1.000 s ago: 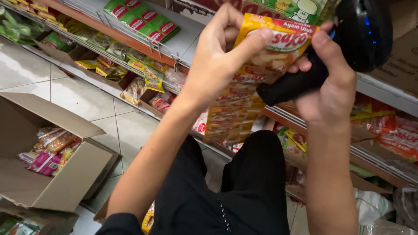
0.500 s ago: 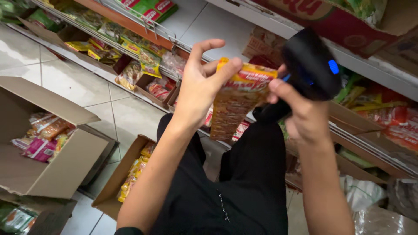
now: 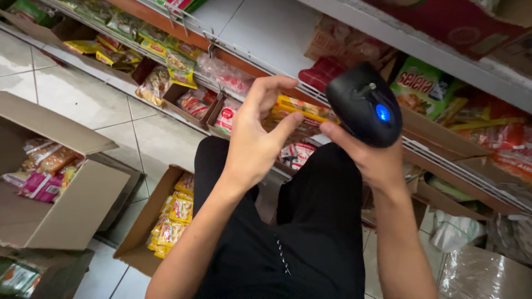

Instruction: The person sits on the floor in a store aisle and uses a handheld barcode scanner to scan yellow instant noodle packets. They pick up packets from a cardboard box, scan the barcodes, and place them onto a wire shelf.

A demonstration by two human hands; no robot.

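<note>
Black scanner (image 3: 364,105) with blue light; yellow packets (image 3: 172,213), perhaps red-printed.

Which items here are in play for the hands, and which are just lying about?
In play:
- black handheld scanner with a blue light, in the right hand
- yellow packet on the shelf, just beyond the open left hand

Lying about:
- floor box of yellow packets
- open cardboard box with mixed snack packs
- green bag on the shelf

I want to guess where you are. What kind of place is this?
Probably a grocery shop aisle: long white metal shelves packed with snack packets, open brown cardboard boxes of stock on the tiled floor, and a black handheld scanner in the right hand.
</note>
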